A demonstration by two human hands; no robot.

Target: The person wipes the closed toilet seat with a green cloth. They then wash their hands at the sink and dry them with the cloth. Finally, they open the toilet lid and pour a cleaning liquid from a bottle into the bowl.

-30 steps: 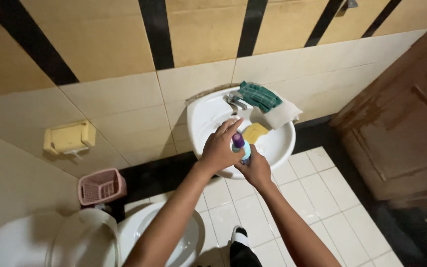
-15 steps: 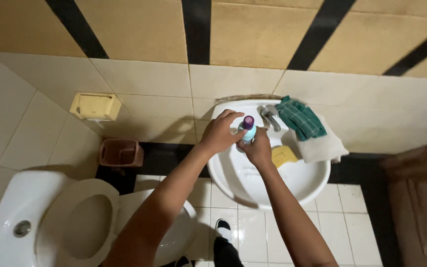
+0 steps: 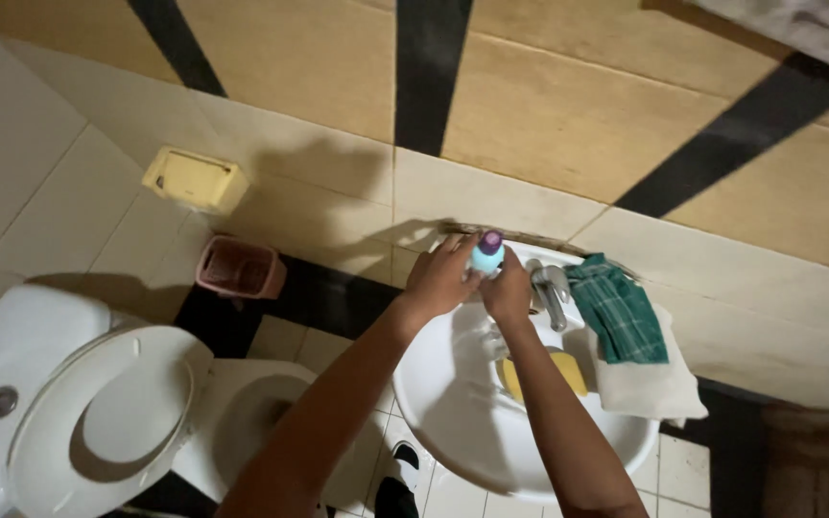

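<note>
**Both hands on a bottle at the sink's back rim**

Left hand (image 3: 441, 278) and right hand (image 3: 508, 288) wrapped around a small blue bottle (image 3: 485, 256) with purple cap, at 12 o'clock on the white sink (image 3: 453, 422). Tap (image 3: 549, 293) just beside at 3 o'clock; green cloth (image 3: 618, 309) on white towel (image 3: 650, 384) beyond. Yellow sponge (image 3: 568, 369) in the basin. Toilet (image 3: 79, 412) and pink basket (image 3: 240, 269) at 9 o'clock. Tan, black-striped tiled wall (image 3: 568, 115).

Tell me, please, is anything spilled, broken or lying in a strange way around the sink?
Nothing looks spilled or broken. Both hands, left hand and right hand, hold a small blue bottle at the back rim of the white sink. Only the green checked cloth and white cloth hang loosely over the rim.
</note>
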